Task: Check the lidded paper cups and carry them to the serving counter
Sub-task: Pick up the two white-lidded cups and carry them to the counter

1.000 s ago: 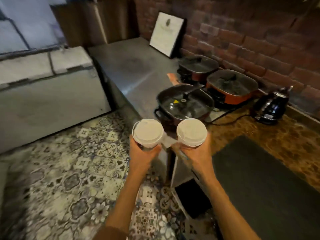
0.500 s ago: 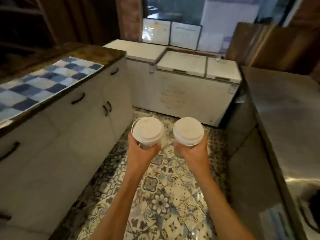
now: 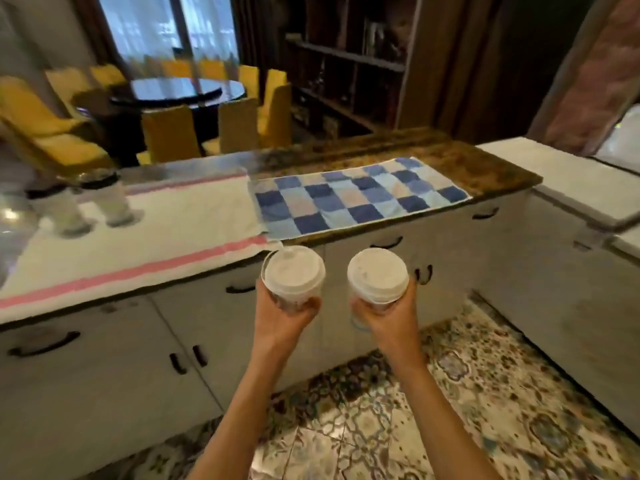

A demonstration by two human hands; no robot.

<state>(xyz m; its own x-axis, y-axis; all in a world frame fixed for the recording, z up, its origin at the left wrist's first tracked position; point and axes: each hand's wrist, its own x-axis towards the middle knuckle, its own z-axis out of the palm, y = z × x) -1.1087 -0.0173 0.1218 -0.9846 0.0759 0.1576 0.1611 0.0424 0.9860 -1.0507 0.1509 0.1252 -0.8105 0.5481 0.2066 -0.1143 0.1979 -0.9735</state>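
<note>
Two white lidded paper cups held upright in front of the body, side by side and apart, over the patterned floor tiles [image 3: 467, 393]. Left hand [image 3: 284, 317] wrapped round the left white paper cup with a round white plastic lid [image 3: 293, 271], fingers curled about the cup wall from below, thumb on the near side. Right hand [image 3: 391, 320] gripping the right white paper cup with a round white plastic lid [image 3: 377, 279] in the same way, fingertips showing at the cup's far right edge. Both lids seated flat on the rims.

Just beyond the two grips, white cabinet doors with dark handles [image 3: 381, 258] under a long counter with a mottled brown top [image 3: 467, 164]. Ahead of the left grip and to its left, a white cloth with pink stripes [image 3: 156, 230] spread on that counter. Ahead of the right grip, a blue-and-white chequered cloth [image 3: 356, 199], its left edge touching the white cloth. Far left of the left grip, two blurred pale cups with dark lids [image 3: 90, 202] standing on the white cloth. Right of the right grip, a white chest freezer [image 3: 561, 174]. Beyond the counter, a dark round table [image 3: 180, 90] ringed by yellow chairs [image 3: 239, 126].
</note>
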